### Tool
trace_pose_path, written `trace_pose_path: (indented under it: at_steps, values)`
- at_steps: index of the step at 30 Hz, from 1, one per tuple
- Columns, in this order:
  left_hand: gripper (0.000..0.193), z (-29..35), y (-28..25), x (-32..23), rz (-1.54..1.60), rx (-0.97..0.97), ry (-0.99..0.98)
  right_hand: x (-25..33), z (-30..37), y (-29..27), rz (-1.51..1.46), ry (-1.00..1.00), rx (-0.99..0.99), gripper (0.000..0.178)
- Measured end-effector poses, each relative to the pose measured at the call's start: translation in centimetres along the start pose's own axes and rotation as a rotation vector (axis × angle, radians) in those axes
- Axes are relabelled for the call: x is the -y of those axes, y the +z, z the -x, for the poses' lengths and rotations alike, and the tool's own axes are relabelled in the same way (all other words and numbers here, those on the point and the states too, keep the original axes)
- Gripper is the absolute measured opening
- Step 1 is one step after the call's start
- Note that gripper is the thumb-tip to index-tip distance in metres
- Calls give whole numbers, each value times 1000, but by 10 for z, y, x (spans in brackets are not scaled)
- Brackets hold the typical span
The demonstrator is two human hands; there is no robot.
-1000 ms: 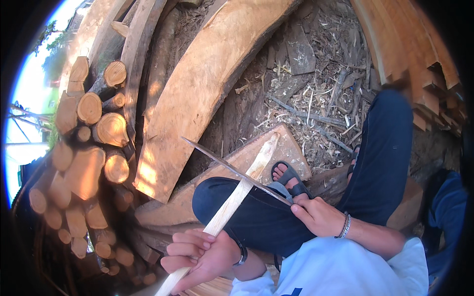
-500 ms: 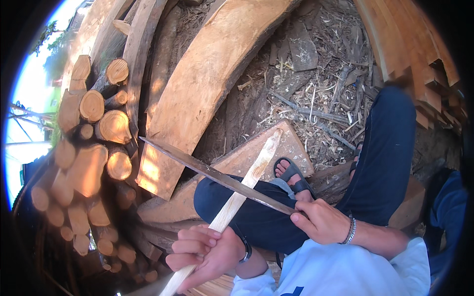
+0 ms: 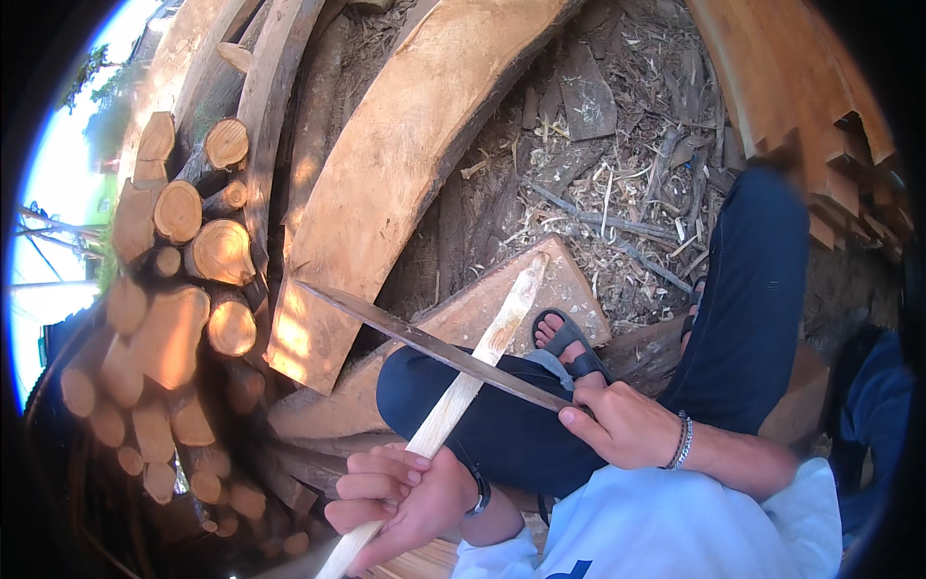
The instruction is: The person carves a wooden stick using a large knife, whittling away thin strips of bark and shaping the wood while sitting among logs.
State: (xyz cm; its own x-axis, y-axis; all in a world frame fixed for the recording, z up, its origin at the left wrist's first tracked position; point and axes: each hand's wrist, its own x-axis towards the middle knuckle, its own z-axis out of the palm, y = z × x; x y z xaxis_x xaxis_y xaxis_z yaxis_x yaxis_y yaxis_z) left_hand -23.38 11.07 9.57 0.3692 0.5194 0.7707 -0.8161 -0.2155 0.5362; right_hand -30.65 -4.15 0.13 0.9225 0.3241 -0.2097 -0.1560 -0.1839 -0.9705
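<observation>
A long, pale, peeled wooden stick (image 3: pixel 439 417) slants up from the lower edge, across my thigh, with its far end over a plank. My left hand (image 3: pixel 410 502) is closed around its lower part. My right hand (image 3: pixel 625 425) grips a machete (image 3: pixel 424 341), whose handle is mostly hidden in the fist. The long dark blade lies crosswise over the stick, near its middle, and its tip points to the far left. Between the blade and the far end, a brownish patch marks the stick's pale surface.
Cut logs (image 3: pixel 220 251) are stacked at the left. A broad curved plank (image 3: pixel 405 145) runs beyond my knee, and a thick board (image 3: pixel 569 275) lies by my sandalled foot. Wood shavings (image 3: pixel 637 183) cover the ground. Stacked timber (image 3: pixel 772 77) stands far right; another person's blue-clothed leg (image 3: pixel 878 415) shows at the right edge.
The machete's tip has shifted slightly right and nearer to me, while my right hand has moved a little up and left. The left hand and stick stay almost where they were.
</observation>
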Motion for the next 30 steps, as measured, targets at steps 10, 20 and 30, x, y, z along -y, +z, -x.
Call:
trace_pose_path:
  at_steps: [10,20,30]
  values:
    - [60,0,6,0,-33,-26,-9,2,1,4,-32,12,41,49]
    - [60,0,3,0,9,-21,-20,-6,5,9,0,-14,25,52]
    - [59,-1,0,1,-29,-32,10,-16,4,11,-35,43,12,52]
